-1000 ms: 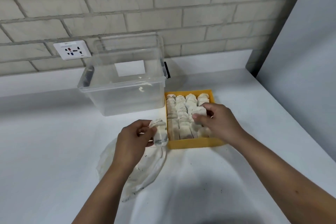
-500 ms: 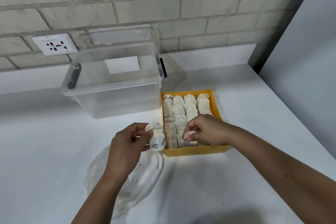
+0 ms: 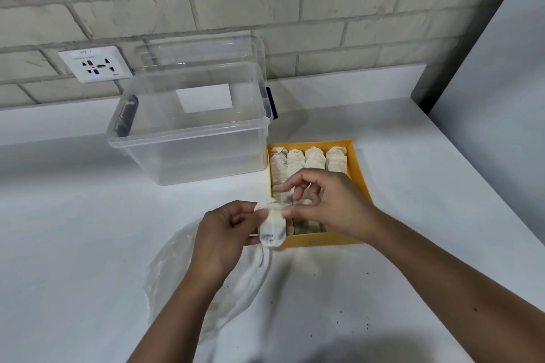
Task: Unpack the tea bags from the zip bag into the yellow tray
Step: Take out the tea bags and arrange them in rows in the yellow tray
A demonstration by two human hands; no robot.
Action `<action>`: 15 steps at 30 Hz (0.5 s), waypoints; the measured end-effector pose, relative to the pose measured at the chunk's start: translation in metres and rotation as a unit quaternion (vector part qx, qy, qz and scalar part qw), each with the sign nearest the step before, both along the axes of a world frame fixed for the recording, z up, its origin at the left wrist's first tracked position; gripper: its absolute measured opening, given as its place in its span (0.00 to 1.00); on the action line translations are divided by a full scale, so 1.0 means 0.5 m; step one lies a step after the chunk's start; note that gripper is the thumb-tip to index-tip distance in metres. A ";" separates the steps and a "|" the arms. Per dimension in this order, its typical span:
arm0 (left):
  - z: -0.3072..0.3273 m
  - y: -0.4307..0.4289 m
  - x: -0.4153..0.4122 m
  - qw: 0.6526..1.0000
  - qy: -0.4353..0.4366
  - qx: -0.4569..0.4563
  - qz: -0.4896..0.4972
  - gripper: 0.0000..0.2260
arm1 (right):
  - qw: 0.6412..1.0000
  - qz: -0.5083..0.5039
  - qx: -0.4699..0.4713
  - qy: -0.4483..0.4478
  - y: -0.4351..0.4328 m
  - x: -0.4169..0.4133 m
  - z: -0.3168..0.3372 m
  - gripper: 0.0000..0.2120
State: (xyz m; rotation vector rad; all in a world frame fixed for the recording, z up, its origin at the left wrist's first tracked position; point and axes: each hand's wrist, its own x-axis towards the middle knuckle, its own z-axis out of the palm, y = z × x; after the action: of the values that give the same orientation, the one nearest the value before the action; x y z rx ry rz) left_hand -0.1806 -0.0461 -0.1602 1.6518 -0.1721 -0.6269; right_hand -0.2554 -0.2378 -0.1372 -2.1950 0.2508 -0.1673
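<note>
The left hand (image 3: 218, 234) pinches a white paper tea bag (image 3: 272, 230) beside the yellow rectangular tray (image 3: 362, 177), apparently offering it to the right hand (image 3: 331, 203), whose fingers are parted.

The yellow rectangular tray (image 3: 318, 240) sits on the white bench (image 3: 413, 186), right of the clear plastic storage box (image 3: 188, 156); the crumpled transparent zip bag (image 3: 168, 268) lies before both.

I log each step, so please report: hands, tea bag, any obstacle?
Left hand pinches tea bag by yellow tray. Right hand open, thumb touching it. Tray nearly full, no obstacle seen.
</note>
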 end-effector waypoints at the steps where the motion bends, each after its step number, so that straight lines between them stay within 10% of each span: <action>1: 0.001 -0.003 -0.003 1.000 0.002 -0.004 -0.005 0.05 | 1.000 -0.001 -0.002 -0.008 0.011 -0.002 0.005 0.14; 15: 0.002 0.007 0.031 0.999 -0.027 0.004 0.046 0.05 | 0.994 -0.017 -0.085 0.068 -0.025 0.005 -0.001 0.09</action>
State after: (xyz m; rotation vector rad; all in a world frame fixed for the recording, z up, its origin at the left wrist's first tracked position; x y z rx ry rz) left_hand -0.1652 -0.0428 -0.1592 1.6766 -0.1322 -0.5136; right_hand -0.2526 -0.2505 -0.1376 -2.3766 0.3609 -0.0586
